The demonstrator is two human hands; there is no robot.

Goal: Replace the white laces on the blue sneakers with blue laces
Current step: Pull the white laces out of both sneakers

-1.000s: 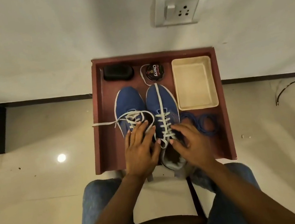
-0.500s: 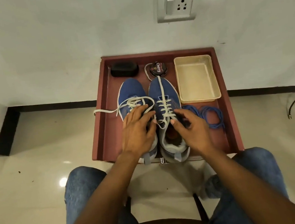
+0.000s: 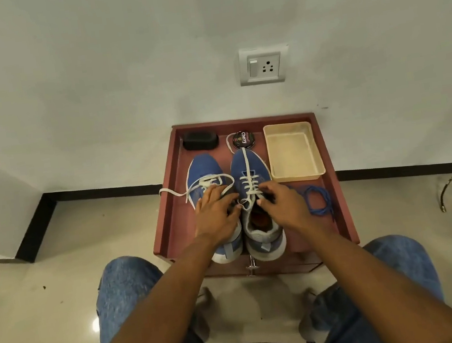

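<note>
Two hands work at the throat of the right sneaker [image 3: 252,179]: our right hand [image 3: 285,206] curls its fingertips onto the white lace [image 3: 251,188] at the eyelets nearest the shoe's opening and seems to pinch it, while our left hand [image 3: 216,216] lies with fingers nearly straight across the left sneaker [image 3: 203,171], fingertips reaching toward the same lace; whether it grips anything we cannot tell. We judge the step to be unlacing the right sneaker, barely begun, since its lace still crosses every eyelet. Next we need to loosen the crossing nearest the opening and draw the lace out row by row. Blue laces [image 3: 320,200] lie coiled just right of that sneaker, below the cream tray [image 3: 296,176]. Compared with a second ago, both hands sit in much the same place on the shoes; only our view has tipped up the wall.
</note>
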